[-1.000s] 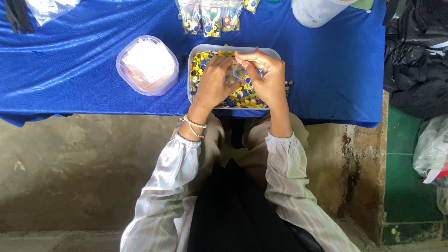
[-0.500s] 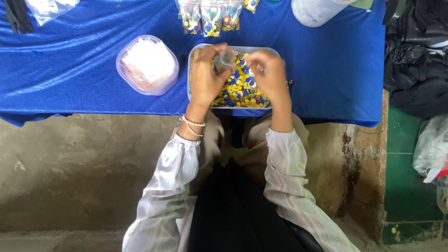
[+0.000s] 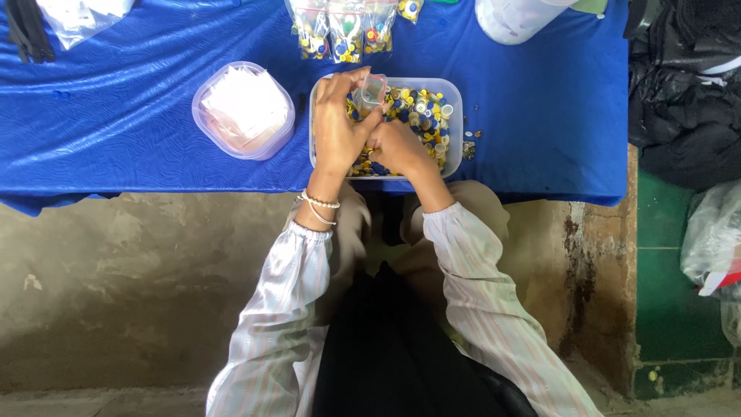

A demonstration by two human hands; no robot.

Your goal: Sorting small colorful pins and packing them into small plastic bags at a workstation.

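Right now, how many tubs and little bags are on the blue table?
Rectangular clear tub of coloured caps: 1
Round clear tub of white pieces: 1
Large white tub, cut off by the top edge: 1
Small clear bags of caps: about 4, cut off by the top edge
Total: about 7
The left hand holds a small clear bag over the rectangular tub, not counted above.

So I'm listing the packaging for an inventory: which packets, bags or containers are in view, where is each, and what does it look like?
Small clear plastic bag: held by the left hand over the tub.
Clear rectangular plastic tub: table centre, full of yellow and blue caps; right hand in it.
Round clear container: left of the tub, white contents.
Filled clear packets: far edge, multicoloured pieces.
White tub: far right.
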